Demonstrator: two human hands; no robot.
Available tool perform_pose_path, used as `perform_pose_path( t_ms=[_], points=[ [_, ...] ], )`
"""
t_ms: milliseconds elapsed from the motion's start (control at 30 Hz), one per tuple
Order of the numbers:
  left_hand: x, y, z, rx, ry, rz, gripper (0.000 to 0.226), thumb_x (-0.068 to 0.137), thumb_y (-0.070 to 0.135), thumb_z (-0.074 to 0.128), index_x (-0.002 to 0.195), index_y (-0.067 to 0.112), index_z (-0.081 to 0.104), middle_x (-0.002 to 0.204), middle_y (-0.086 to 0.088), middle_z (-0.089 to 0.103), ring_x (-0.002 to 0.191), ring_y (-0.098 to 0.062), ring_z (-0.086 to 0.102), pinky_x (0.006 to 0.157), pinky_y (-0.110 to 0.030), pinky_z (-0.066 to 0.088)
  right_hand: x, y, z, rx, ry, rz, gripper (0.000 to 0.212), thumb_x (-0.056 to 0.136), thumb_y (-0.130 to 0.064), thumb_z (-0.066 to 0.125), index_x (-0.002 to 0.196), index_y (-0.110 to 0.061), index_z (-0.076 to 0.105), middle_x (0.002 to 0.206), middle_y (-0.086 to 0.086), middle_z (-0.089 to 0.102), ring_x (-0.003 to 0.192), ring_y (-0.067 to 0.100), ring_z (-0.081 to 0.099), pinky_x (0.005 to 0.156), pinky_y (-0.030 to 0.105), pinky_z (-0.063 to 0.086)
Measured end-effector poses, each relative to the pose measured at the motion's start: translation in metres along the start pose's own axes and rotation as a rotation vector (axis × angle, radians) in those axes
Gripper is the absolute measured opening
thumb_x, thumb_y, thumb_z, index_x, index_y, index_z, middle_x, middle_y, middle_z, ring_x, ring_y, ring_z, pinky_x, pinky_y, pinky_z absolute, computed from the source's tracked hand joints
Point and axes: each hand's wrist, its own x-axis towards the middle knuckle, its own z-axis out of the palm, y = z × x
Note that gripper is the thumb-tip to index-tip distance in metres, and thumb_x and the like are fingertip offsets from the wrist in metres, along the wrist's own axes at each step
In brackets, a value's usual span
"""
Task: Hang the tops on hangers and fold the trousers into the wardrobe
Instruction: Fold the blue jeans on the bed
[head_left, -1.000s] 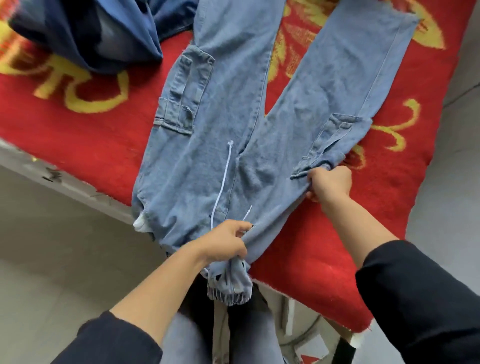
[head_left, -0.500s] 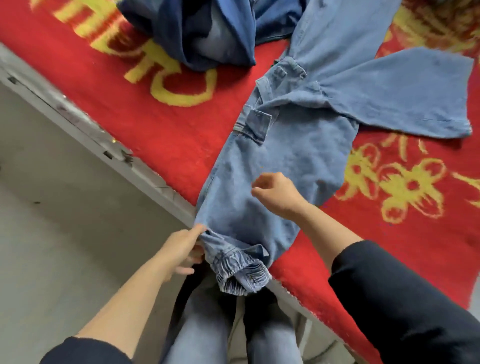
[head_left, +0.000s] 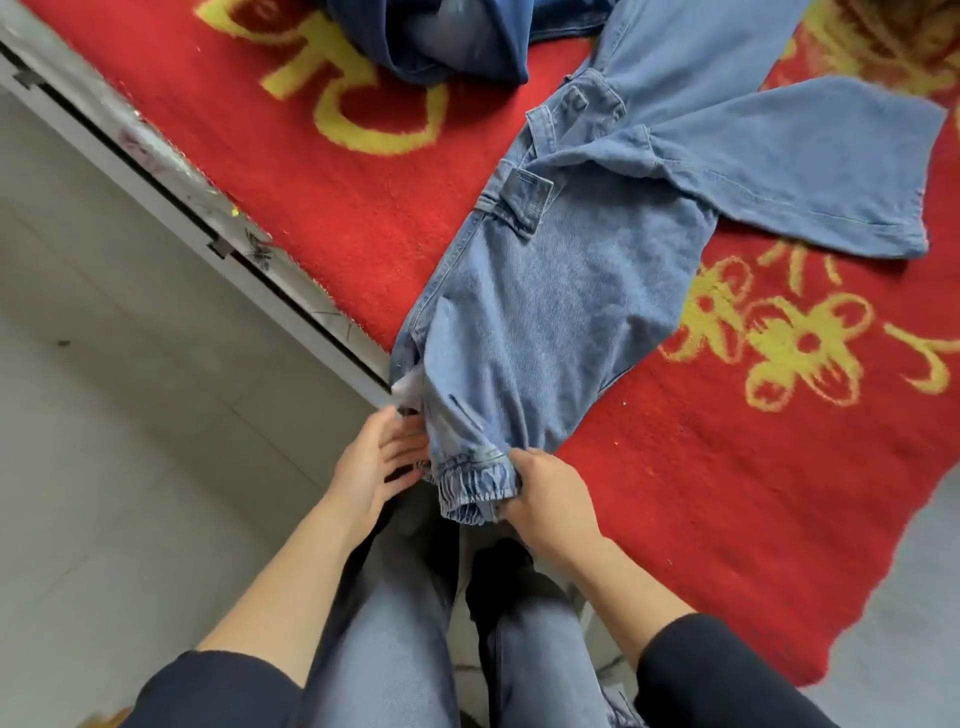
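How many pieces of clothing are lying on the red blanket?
2: light blue trousers across the middle, reaching the near edge, and a dark blue bundle at the top, which may hide more.

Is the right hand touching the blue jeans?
Touching. The head view shows the right hand gripping the stretchy waistband of the jeans, its fingers curled round the fabric with no gap.
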Motion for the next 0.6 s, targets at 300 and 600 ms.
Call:
perform_pose_path(
  t_ms=[300, 600],
  points=[
    [-0.004, -0.060, 0.032, -0.388, -0.079, -0.414, 0.077, 0.077, 0.064, 0.055, 0.137, 0.015, 0.045, 0.126, -0.020, 0.052, 0.113, -0.036, 0.048, 0.098, -0.064, 0.034, -0.037, 0.024, -0.023, 1.396, 0.324, 0.856, 0.019, 0.087, 0.005, 0.048, 0.082, -0.009, 0.061, 0.083, 0.012, 0.069, 0.069, 0.028, 0.069, 0.044, 0.023, 0.048],
    [-0.006, -0.015, 0.022, -0.541, 0.067, -0.162, 0.032, 0.081, 0.008, 0.060, 0.113, 0.009, 0.056, 0.095, -0.011, 0.070, 0.089, -0.029, 0.066, 0.079, -0.046, 0.055, -0.050, 0.024, -0.027, 1.364, 0.148, 0.773, 0.025, 0.082, 0.008, 0.050, 0.097, -0.008, 0.062, 0.075, 0.011, 0.073, 0.057, 0.024, 0.070, 0.047, 0.028, 0.055]
  ],
)
